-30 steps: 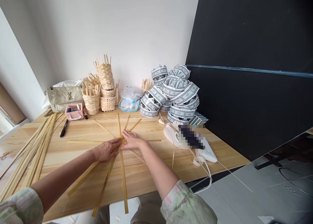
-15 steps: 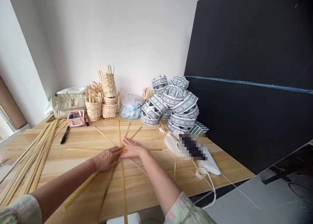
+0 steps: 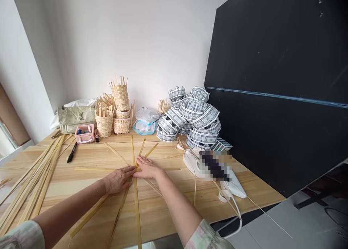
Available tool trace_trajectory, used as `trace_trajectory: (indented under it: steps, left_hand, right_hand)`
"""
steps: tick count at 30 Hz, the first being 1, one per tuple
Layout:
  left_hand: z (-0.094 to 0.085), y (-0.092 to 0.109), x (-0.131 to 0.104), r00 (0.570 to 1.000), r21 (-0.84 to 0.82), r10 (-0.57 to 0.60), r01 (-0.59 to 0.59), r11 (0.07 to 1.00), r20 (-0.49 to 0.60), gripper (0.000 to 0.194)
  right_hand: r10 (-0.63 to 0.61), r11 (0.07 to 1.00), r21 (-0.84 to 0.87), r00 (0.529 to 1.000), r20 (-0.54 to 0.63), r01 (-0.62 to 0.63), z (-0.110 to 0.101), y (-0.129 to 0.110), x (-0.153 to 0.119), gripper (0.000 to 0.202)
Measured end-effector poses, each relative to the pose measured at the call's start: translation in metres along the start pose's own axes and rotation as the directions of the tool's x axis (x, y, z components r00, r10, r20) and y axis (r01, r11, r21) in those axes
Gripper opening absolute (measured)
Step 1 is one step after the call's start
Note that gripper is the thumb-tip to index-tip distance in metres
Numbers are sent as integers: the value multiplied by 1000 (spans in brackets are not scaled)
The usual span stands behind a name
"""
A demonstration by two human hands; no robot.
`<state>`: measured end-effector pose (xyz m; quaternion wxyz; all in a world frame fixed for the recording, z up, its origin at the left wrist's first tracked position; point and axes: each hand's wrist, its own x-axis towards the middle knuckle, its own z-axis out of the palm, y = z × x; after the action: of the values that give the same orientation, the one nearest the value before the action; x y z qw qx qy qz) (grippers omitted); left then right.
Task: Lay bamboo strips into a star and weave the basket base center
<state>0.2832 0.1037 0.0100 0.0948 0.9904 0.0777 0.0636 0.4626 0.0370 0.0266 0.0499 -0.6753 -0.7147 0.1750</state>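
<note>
Several flat bamboo strips [image 3: 137, 209] lie crossed in a star on the wooden table [image 3: 157, 220]. My left hand [image 3: 119, 179] presses on the crossing from the left, its fingers close together over the strips. My right hand [image 3: 146, 168] lies on the crossing from the right, fingertips beside those of my left hand. Both hands hold the strips down against the table. The exact centre of the crossing is hidden under the fingers.
Loose strips [image 3: 45, 169], a black marker [image 3: 71, 152], a pink box [image 3: 85, 133] and a bag [image 3: 76, 119] are at left. Woven baskets [image 3: 104, 125] and patterned bands [image 3: 194, 115] stand behind. A white tool [image 3: 235, 185] with a cord lies right.
The view has shifted slightly, so the scene sits a little lower. Both hands remain on the crossing with hardly any movement.
</note>
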Motion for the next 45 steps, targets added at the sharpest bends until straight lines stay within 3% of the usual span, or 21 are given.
trace_trajectory:
  steps: [8, 21, 36, 45]
  left_hand:
    - [-12, 5, 2, 998, -20, -40, 41, 999, 50, 47]
    - [-8, 6, 5, 998, -1, 7, -7, 1000, -65, 40]
    - [-5, 6, 5, 997, 87, -83, 82, 993, 2, 44]
    - [-1, 3, 4, 995, 57, -97, 96, 994, 14, 46]
  right_hand:
    - [-15, 1000, 12, 999, -36, 16, 2, 1, 1, 86]
    - [1, 1000, 2, 1000, -28, -1, 3, 3, 4, 86]
    - [33, 999, 5, 999, -13, -33, 6, 5, 6, 85]
    - [30, 999, -19, 999, 29, -30, 4, 6, 6, 89]
